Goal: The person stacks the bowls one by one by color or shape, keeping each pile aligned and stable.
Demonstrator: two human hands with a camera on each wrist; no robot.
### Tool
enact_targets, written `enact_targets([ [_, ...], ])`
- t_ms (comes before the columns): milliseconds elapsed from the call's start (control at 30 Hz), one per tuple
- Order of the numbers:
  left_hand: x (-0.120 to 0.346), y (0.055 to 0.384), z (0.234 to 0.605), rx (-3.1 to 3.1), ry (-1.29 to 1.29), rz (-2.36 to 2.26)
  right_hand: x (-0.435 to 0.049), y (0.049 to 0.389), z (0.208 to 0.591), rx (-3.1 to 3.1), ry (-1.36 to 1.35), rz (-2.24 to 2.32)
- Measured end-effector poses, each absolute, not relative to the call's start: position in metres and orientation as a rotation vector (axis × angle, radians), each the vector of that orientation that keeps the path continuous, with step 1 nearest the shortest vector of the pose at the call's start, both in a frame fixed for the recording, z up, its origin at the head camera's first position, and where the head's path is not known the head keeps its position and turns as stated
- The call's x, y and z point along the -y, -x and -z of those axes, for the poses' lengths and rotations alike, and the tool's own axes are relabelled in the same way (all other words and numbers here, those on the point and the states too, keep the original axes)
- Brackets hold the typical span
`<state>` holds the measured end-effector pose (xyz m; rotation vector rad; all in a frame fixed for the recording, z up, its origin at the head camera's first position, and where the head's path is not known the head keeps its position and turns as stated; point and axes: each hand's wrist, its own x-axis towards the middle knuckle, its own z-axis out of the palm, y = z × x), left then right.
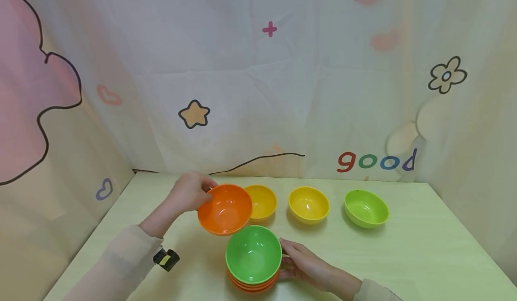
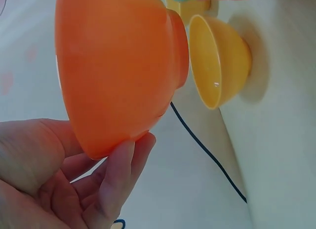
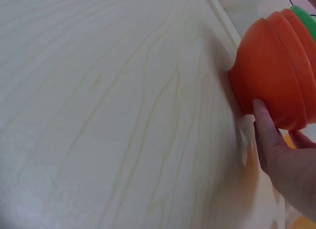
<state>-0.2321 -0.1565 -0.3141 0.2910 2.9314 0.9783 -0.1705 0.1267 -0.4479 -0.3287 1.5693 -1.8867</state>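
My left hand [image 1: 191, 192] pinches the rim of an orange bowl [image 1: 224, 211] and holds it up, above and left of a stack. In the left wrist view, the thumb and fingers grip the edge of this bowl [image 2: 118, 66]. The stack has a green bowl [image 1: 253, 254] on top, with several orange bowls [image 1: 253, 287] nested beneath. Against the stack's right side rests my right hand [image 1: 308, 265], its fingers fairly straight. From the right wrist, the fingers touch the lower orange bowl [image 3: 266, 66]; part of that hand lies outside this view.
Behind the stack stand two yellow bowls, one [image 1: 264, 202] partly covered by the raised orange bowl, the other [image 1: 308, 205] further right. A lime green bowl [image 1: 366, 208] is right of them. A printed curtain [image 1: 242, 126] borders the pale table [image 1: 424, 247].
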Motion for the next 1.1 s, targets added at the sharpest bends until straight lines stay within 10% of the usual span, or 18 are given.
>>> enact_targets([
  [1100, 0.107, 0.199, 0.322, -2.849, -0.507, -0.922, -0.128, 0.173, 0.446, -1.533, 0.341, 1.857],
])
